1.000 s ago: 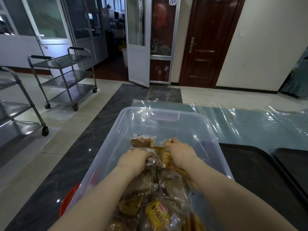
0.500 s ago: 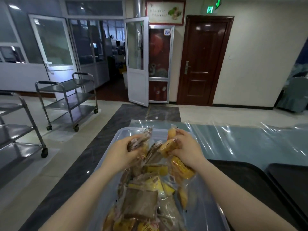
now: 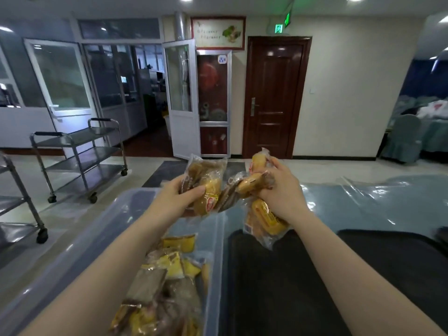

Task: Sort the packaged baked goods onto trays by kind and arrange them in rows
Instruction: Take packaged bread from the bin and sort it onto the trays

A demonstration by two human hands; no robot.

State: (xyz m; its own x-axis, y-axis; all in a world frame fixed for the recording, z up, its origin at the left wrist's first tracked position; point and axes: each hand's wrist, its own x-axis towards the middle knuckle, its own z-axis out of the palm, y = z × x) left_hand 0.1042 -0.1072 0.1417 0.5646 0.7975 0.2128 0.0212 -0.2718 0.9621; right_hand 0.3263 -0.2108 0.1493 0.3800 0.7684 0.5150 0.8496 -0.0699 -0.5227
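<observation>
Both hands are raised over the worktop — left hand (image 3: pixel 177 200) grips snack packets (image 3: pixel 206 184) above the clear bin (image 3: pixel 215 238), right hand (image 3: pixel 282 192) clutches yellow cake packets (image 3: pixel 264 218) above the near black tray (image 3: pixel 278 287).

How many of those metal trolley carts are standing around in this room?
2. One steel cart stands on the floor left of the open door; a second cart is cut off at the left edge. Others may be out of view.
</observation>
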